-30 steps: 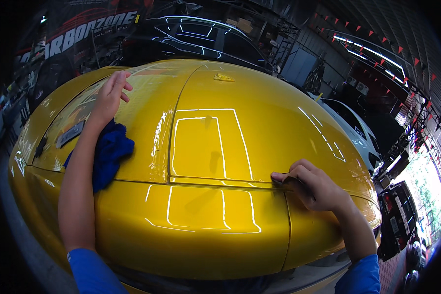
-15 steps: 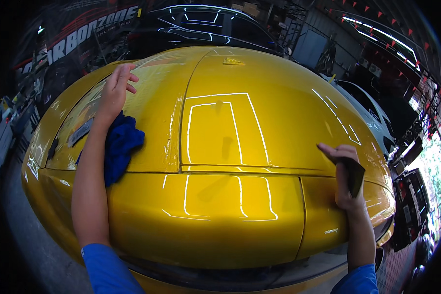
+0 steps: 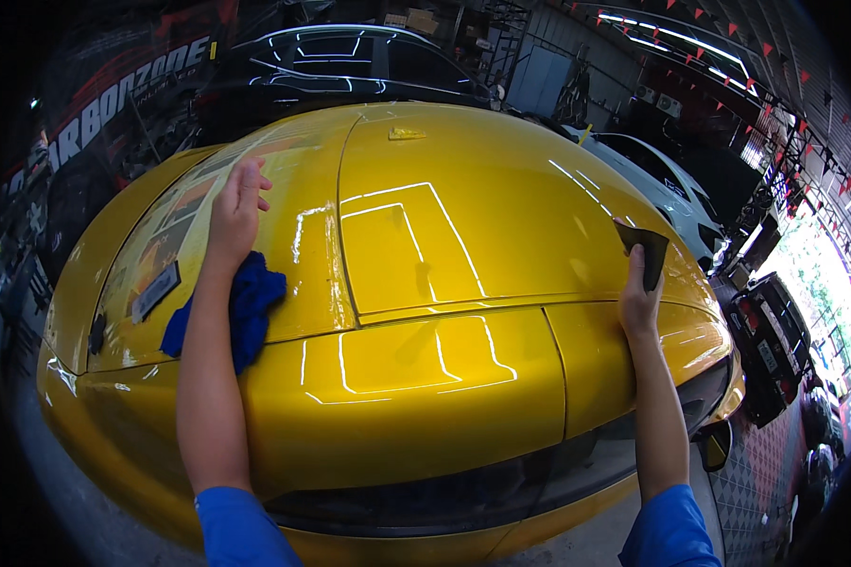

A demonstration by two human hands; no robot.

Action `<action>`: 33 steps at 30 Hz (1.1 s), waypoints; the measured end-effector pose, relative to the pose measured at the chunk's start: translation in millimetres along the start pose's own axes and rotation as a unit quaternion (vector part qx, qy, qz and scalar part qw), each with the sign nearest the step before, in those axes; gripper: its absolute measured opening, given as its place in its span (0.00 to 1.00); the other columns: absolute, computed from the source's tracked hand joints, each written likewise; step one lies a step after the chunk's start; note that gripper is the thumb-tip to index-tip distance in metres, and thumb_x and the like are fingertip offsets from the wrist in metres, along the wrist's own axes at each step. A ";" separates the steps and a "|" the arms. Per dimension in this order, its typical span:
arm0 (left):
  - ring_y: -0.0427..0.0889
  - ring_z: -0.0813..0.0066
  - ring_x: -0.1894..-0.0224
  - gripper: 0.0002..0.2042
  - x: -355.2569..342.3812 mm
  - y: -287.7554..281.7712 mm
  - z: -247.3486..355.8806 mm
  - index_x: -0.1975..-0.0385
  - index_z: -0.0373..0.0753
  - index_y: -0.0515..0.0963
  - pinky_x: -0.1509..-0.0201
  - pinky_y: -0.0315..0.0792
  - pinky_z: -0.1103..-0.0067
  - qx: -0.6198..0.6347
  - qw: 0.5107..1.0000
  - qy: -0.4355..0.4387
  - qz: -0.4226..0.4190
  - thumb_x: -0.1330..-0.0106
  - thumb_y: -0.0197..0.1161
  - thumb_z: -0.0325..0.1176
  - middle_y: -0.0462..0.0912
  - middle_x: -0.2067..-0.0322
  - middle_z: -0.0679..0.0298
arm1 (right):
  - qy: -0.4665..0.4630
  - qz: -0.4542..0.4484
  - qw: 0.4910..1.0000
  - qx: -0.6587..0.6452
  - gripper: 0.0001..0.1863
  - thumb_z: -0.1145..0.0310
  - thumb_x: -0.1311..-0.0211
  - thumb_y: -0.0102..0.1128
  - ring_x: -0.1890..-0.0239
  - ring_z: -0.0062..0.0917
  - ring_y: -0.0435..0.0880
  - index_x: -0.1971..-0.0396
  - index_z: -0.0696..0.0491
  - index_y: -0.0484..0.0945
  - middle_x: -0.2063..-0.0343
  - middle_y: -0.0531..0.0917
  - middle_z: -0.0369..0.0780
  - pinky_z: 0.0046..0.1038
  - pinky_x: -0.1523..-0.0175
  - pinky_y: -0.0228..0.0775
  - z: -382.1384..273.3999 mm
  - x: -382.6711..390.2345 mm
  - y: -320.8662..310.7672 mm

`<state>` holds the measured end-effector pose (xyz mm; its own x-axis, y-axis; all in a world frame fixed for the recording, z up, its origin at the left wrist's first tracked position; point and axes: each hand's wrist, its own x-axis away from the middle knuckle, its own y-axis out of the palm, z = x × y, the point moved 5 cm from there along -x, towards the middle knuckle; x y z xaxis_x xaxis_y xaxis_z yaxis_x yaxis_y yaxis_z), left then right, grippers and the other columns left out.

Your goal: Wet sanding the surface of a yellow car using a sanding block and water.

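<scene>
Both my arms reach over the glossy yellow car roof [image 3: 501, 236]. My left hand [image 3: 236, 213] hovers near the roof's left part, fingers stretched out and holding nothing. Beneath that forearm lies a crumpled blue cloth [image 3: 252, 317]. Beside the cloth, a flat grey rectangular piece [image 3: 156, 291] rests on the glass-like left panel [image 3: 184, 231]. Toward the right end of the roof, my right hand [image 3: 640, 293] is closed on a thin dark flat pad [image 3: 647, 253], whose corners stick out past the fingers. Whether the pad touches the paint I cannot tell.
A raised yellow antenna base [image 3: 408, 134] stands at the roof's far side. Beyond it are a black car [image 3: 350, 71] and, to the right, a white car [image 3: 648, 175]. A small dark piece [image 3: 96, 335] sits near the left panel's edge. A dark side window [image 3: 416, 482] runs below me.
My right hand has turned, so the dark pad now points upward above the fingers. My left hand sits lower on the roof in view. The whole view has shifted.
</scene>
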<state>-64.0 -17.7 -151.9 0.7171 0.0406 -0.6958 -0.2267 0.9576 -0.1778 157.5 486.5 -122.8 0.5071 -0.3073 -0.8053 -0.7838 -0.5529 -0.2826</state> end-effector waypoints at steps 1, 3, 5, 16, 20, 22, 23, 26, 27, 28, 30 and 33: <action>0.77 0.76 0.69 0.23 -0.3 0.8 3.4 0.48 0.34 0.75 0.62 0.72 0.80 -0.001 1.000 0.008 0.005 0.23 0.43 0.48 0.79 0.67 0.62 | 0.017 0.006 0.999 0.037 0.17 0.66 0.25 0.43 0.58 0.24 0.76 0.47 0.57 0.78 0.60 0.81 0.41 0.27 0.46 0.64 1.8 -0.5 -0.8; 0.77 0.76 0.70 0.23 1.6 4.6 15.3 0.48 0.33 0.74 0.62 0.72 0.79 -0.004 1.000 0.019 -0.002 0.23 0.43 0.48 0.79 0.68 0.61 | -0.017 0.011 0.998 0.060 0.17 0.66 0.25 0.43 0.59 0.26 0.76 0.47 0.56 0.78 0.61 0.80 0.41 0.28 0.48 0.65 1.7 -0.5 -1.8; 0.77 0.76 0.70 0.23 1.1 7.3 20.2 0.48 0.33 0.75 0.62 0.72 0.79 -0.001 1.000 0.027 -0.005 0.23 0.43 0.48 0.80 0.68 0.60 | -0.049 0.018 0.995 0.083 0.16 0.66 0.25 0.43 0.61 0.29 0.77 0.48 0.55 0.78 0.62 0.79 0.42 0.29 0.49 0.65 -5.1 -1.3 -3.5; 0.76 0.76 0.67 0.22 1.8 3.1 31.8 0.48 0.32 0.74 0.60 0.72 0.79 -0.004 0.998 0.054 -0.021 0.21 0.42 0.45 0.79 0.65 0.61 | 0.075 0.018 0.995 -0.057 0.19 0.61 0.24 0.43 0.80 0.20 0.79 0.49 0.58 0.76 0.72 0.84 0.40 0.20 0.74 0.70 -3.5 8.0 -5.2; 0.76 0.75 0.67 0.21 3.5 4.1 25.4 0.47 0.34 0.73 0.58 0.72 0.79 -0.028 0.998 0.030 -0.043 0.21 0.41 0.45 0.78 0.64 0.61 | 0.123 0.013 0.986 -0.114 0.21 0.58 0.23 0.43 0.76 0.17 0.79 0.48 0.59 0.76 0.68 0.85 0.41 0.16 0.75 0.69 -4.0 9.5 -5.0; 0.77 0.75 0.67 0.21 2.5 4.6 22.0 0.46 0.34 0.72 0.58 0.72 0.79 -0.026 0.998 0.027 -0.051 0.21 0.41 0.45 0.78 0.64 0.60 | 0.086 0.039 0.988 -0.120 0.18 0.62 0.24 0.44 0.73 0.16 0.81 0.47 0.58 0.75 0.63 0.84 0.40 0.17 0.76 0.70 -5.6 5.0 -6.9; 0.77 0.75 0.67 0.21 3.6 2.2 18.7 0.46 0.34 0.72 0.57 0.72 0.79 -0.020 0.998 0.017 -0.050 0.21 0.41 0.45 0.78 0.63 0.60 | 0.044 0.056 0.990 -0.122 0.16 0.66 0.25 0.44 0.69 0.16 0.82 0.46 0.58 0.74 0.58 0.84 0.40 0.17 0.77 0.71 -7.9 3.4 -7.1; 0.77 0.75 0.66 0.23 4.5 -4.5 17.9 0.44 0.33 0.71 0.56 0.72 0.78 -0.053 0.997 0.011 -0.056 0.21 0.39 0.46 0.78 0.63 0.59 | 0.044 0.043 0.992 -0.110 0.15 0.65 0.25 0.47 0.67 0.17 0.79 0.50 0.59 0.76 0.64 0.82 0.39 0.20 0.68 0.71 -0.2 4.8 -9.6; 0.77 0.74 0.66 0.23 3.9 -5.1 17.7 0.44 0.33 0.71 0.56 0.72 0.78 -0.063 0.996 0.010 -0.055 0.21 0.38 0.46 0.77 0.62 0.59 | 0.040 0.027 0.995 -0.093 0.15 0.65 0.25 0.47 0.68 0.17 0.78 0.51 0.59 0.76 0.65 0.81 0.38 0.21 0.65 0.71 0.1 4.7 -10.5; 0.77 0.74 0.66 0.23 2.3 -4.5 18.5 0.44 0.33 0.71 0.56 0.72 0.78 -0.069 0.996 0.008 -0.061 0.21 0.38 0.46 0.77 0.62 0.59 | 0.035 0.033 0.992 -0.113 0.15 0.63 0.25 0.48 0.68 0.19 0.77 0.53 0.60 0.76 0.68 0.80 0.38 0.23 0.60 0.69 -2.7 4.0 -9.6; 0.77 0.74 0.65 0.24 1.8 -1.8 21.1 0.43 0.32 0.71 0.55 0.72 0.78 -0.081 0.995 -0.001 -0.062 0.21 0.36 0.46 0.77 0.61 0.59 | 0.050 0.040 0.989 -0.134 0.15 0.63 0.25 0.48 0.68 0.19 0.77 0.54 0.60 0.76 0.68 0.80 0.38 0.23 0.58 0.69 -2.3 7.7 -12.9; 0.77 0.75 0.66 0.23 2.3 -0.4 22.3 0.44 0.33 0.71 0.53 0.71 0.77 -0.076 0.995 -0.016 -0.064 0.20 0.36 0.46 0.78 0.61 0.59 | 0.059 0.051 0.982 -0.171 0.16 0.63 0.25 0.49 0.66 0.20 0.77 0.55 0.61 0.76 0.66 0.80 0.38 0.24 0.54 0.68 -4.8 10.6 -16.1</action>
<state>-47.6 -11.6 -137.9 0.7670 -0.0669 -0.6382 -0.2281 0.9011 -0.3687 177.2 488.5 -124.3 0.4860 -0.4513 -0.7484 -0.6772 -0.7358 0.0041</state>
